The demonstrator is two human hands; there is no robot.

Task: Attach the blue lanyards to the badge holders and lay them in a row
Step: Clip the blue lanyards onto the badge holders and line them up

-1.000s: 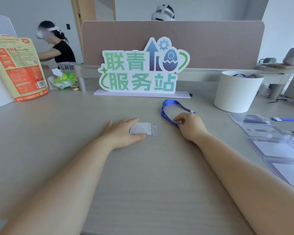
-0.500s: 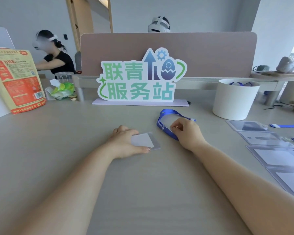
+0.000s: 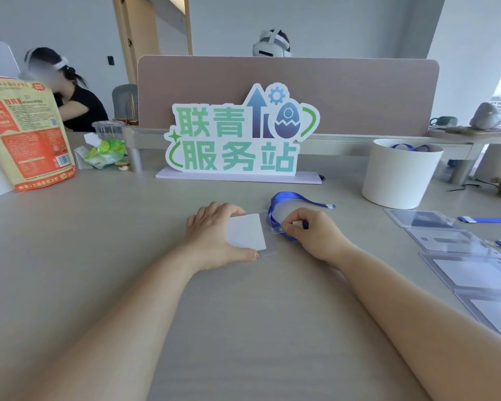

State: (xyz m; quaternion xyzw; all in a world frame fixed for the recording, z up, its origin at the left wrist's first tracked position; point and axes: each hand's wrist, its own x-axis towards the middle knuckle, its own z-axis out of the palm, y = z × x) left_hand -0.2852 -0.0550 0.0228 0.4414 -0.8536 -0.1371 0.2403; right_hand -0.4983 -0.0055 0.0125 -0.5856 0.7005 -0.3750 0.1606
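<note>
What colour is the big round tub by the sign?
White. The round plastic tub shows plainly in the head view.

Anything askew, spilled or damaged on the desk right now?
Nothing stands out. The left hand holds the badge holder flat on the table, the right hand pinches the blue lanyard at its edge, and the other holders lie in a row at right.

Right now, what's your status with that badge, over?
Left hand grips badge holder. Right hand pinches blue lanyard end at holder's edge. Nothing blocking the hands.
</note>
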